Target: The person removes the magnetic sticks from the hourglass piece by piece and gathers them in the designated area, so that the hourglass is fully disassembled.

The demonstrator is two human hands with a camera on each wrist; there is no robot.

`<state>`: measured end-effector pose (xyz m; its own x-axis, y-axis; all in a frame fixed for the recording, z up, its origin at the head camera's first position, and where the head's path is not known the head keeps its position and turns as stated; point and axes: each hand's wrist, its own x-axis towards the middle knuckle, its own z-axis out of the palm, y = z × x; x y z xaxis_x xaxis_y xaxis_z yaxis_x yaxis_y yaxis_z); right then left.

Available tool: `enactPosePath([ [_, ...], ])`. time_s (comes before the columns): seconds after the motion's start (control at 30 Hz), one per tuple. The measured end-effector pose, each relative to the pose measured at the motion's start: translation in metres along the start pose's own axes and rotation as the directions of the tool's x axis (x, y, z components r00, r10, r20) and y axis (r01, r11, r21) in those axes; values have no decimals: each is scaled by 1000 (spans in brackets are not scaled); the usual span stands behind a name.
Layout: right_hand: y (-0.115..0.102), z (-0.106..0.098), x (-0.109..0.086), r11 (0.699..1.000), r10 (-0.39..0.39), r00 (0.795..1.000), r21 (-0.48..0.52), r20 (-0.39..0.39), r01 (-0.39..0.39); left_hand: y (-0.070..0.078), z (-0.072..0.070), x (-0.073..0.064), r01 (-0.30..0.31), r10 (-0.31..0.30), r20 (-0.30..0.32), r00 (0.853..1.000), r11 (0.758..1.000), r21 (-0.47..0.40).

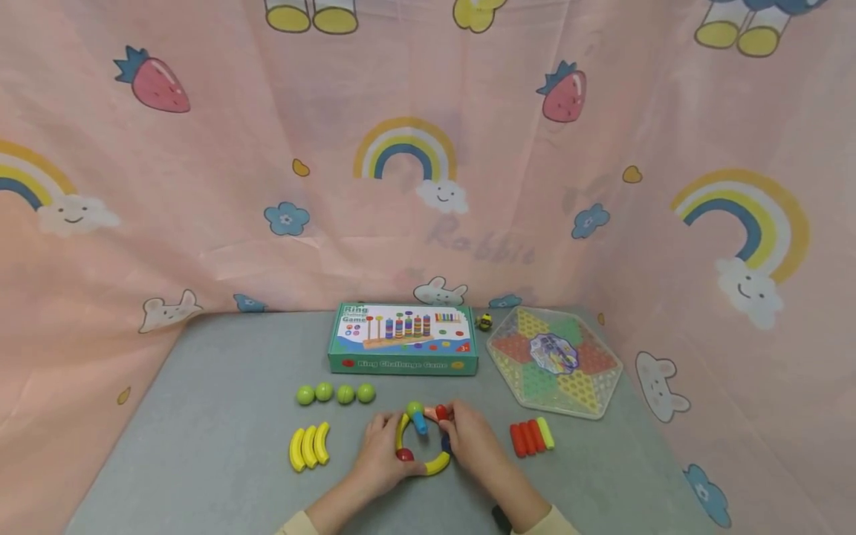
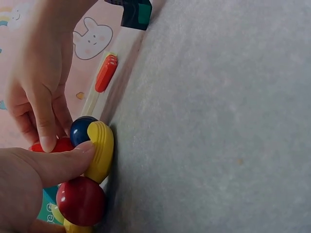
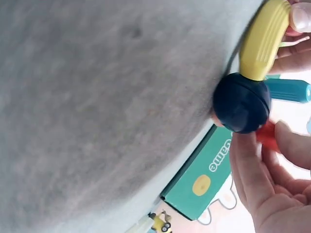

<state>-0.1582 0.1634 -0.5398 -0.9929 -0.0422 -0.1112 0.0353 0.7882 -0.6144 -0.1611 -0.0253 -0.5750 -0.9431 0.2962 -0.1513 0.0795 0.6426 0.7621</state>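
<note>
Ring assembly, 1 pc., mid-table, near side, betw. both hands. Comprises: yellow curved pc. at near edge; red ball near L; dark blue ball at R, touching that yellow pc.; green ball at far side, w/ blue stick pointing inward.

L hand: curled round ring's L side, thumb pressed on near yellow pc. R hand: pinches red stick betw. thumb & fingers, far R of ring, beside dark blue ball; whether stick actually joins ball is hard to tell, fingers being in the way.

Also on grey table: green balls, qty 4, in a row, far L of ring; yellow curved pcs., side by side, L; red sticks w/ 1 yellow-green stick at R end, to R; green boxed set, "Ring Challenge Game", far ctr.; hexagonal star-pattern board, far R; small yellow-black figure betw. box & board.
</note>
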Motion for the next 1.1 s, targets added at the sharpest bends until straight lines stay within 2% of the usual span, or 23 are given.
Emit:
enactPosePath([
  [0.1,1,2,2,999,24,1000,25,-14,-24,0,-1,-1,15,-15,-2,1000,1000,-5],
  [0.27,6,-4,0,996,20,999,88,-49,-16,-1,-1,0,50,-51,-10,999,995,-83],
  [0.37,7,-11,-3,995,4,996,102,-88,5,-4,-3,-1,15,-18,-27,999,993,-121],
  [0.47,8,-17,-7,992,-4,991,123,-132,21,-6,-4,-2,-36,32,-37,999,995,-91],
  [0.53,8,-22,-9,990,-4,988,141,-151,25,-7,-4,-2,-55,53,-43,998,998,-42],
  [0.7,12,-33,-14,987,34,980,162,-196,-2,-8,-3,-1,-40,42,-47,998,998,43],
  [0.87,21,-44,-19,987,64,965,159,-254,-23,-8,-6,-4,-59,60,-37,998,998,15],
  [1.1,40,-64,-24,989,34,946,149,-324,15,-7,-7,-8,-83,92,-88,992,992,100],
])
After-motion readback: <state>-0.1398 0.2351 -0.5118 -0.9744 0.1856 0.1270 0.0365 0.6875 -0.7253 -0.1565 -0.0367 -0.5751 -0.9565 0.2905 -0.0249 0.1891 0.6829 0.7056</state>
